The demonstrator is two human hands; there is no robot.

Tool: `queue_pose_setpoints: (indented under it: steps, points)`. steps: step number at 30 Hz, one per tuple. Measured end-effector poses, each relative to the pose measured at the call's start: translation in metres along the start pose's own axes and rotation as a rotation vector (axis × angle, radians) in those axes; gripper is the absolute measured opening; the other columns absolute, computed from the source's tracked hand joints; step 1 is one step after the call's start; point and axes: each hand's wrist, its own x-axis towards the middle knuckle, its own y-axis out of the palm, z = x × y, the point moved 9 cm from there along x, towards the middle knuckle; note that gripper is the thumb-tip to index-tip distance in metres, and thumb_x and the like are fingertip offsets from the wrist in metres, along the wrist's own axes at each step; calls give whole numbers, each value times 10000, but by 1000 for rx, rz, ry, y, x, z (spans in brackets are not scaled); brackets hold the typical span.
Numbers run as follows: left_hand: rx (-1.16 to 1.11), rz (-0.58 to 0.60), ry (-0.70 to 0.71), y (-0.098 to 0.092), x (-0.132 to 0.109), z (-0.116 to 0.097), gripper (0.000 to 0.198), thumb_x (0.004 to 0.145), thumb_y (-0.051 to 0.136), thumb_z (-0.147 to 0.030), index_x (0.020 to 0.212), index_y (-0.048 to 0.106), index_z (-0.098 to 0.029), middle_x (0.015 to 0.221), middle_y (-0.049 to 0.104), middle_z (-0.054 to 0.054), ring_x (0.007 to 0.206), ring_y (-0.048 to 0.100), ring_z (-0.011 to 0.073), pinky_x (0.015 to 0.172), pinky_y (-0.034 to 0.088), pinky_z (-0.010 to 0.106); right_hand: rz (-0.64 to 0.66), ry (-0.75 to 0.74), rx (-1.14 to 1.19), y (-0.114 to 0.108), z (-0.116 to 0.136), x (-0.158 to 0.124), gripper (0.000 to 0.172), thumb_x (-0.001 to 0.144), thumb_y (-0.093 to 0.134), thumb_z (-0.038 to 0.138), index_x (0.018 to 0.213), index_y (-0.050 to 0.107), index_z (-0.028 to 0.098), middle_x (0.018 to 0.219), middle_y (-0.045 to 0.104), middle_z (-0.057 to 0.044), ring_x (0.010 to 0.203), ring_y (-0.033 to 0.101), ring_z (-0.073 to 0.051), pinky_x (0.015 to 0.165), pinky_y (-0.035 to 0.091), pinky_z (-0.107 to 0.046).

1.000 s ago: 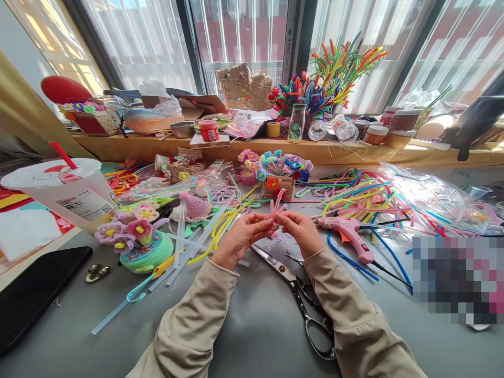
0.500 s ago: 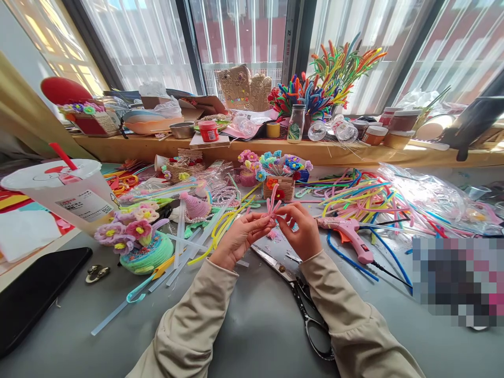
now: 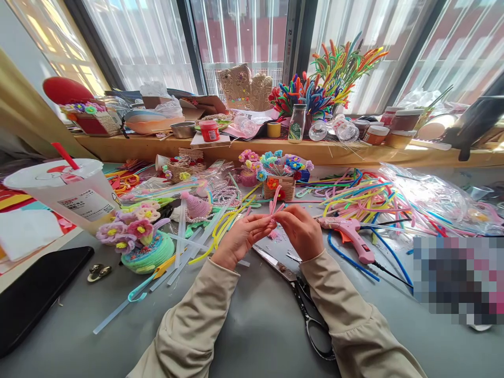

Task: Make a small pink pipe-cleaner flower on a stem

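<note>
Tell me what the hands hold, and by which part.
Pink pipe cleaners, pinched near the bottom by the left hand; right hand touching there, grip unclear.

Near the middle of the frame, a small bundle of slender pink strands (image 3: 275, 201) is held, pinched low down, with its free ends pointed upward, slightly splayed.

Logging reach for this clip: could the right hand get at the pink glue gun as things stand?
Probably yes: the glue gun lies beside the right hand, nothing visible between them, though that hand is occupied with pink strips.
</note>
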Motion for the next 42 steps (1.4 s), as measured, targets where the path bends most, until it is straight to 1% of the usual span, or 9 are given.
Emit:
queue_pose_setpoints:
  steps: [4, 11, 18, 22, 27, 30, 35, 38, 42]
  points:
    - [-5, 13, -1, 2, 0, 1, 89, 624, 607, -98, 711, 606, -111, 703, 653, 32, 680, 607, 95, 646, 483, 146, 27, 9, 40, 3, 0, 1, 143, 789, 423, 184, 780, 565, 195, 737, 555, -32, 692, 514, -117, 623, 404, -214]
    - [-69, 72, -17, 8, -2, 0, 112, 643, 584, -95, 750, 612, -119, 746, 654, 29, 733, 602, 103, 665, 486, 151, 36, 182, 264, 7, -15, -1, 131, 793, 402, 184, 800, 532, 194, 780, 515, -25, 720, 498, -111, 633, 404, -210]
    - [-66, 84, -27, 8, -1, 0, 120, 648, 578, -97, 758, 620, -121, 733, 658, 24, 720, 602, 94, 665, 483, 144, 44, 229, 356, 8, -19, -1, 127, 789, 405, 194, 793, 532, 200, 796, 510, -19, 727, 499, -111, 609, 406, -207]
    - [3, 37, 33, 3, -1, -4, 128, 631, 597, -117, 757, 622, -117, 732, 658, 32, 731, 600, 107, 682, 477, 170, 51, 261, 372, 10, -20, -1, 131, 778, 413, 198, 793, 544, 202, 791, 517, -18, 679, 501, -104, 553, 410, -200]
    - [125, -64, 232, -2, -2, -20, 140, 607, 623, -175, 734, 621, -115, 703, 651, 27, 681, 593, 112, 724, 462, 242, 65, 324, 385, 13, -22, -2, 125, 734, 462, 210, 814, 556, 188, 787, 527, -20, 593, 481, -87, 480, 410, -191]
    - [192, -66, 279, 1, -3, -24, 168, 594, 633, -198, 735, 620, -109, 717, 646, 34, 691, 589, 126, 732, 455, 269, 50, 353, 358, 12, -25, -3, 104, 722, 477, 221, 769, 557, 173, 750, 534, -21, 592, 478, -92, 472, 409, -193]
    - [251, -32, 268, 5, -6, -23, 190, 592, 633, -217, 750, 604, -116, 722, 631, 34, 699, 583, 134, 720, 450, 284, 49, 360, 342, 14, -28, -3, 68, 705, 484, 189, 724, 543, 161, 712, 551, -19, 584, 484, -96, 477, 412, -199]
    - [246, 0, 249, 8, -6, -22, 198, 609, 617, -248, 765, 596, -129, 748, 625, 36, 714, 581, 139, 722, 449, 300, 52, 362, 369, 15, -28, -4, 61, 693, 486, 171, 729, 534, 162, 702, 563, -16, 580, 495, -97, 480, 416, -201]
    - [228, 4, 215, 9, -5, -19, 227, 618, 608, -269, 799, 599, -132, 773, 627, 45, 700, 581, 132, 720, 449, 294, 67, 365, 394, 17, -27, -5, 74, 693, 473, 162, 741, 529, 164, 703, 572, -12, 571, 501, -95, 481, 420, -200]
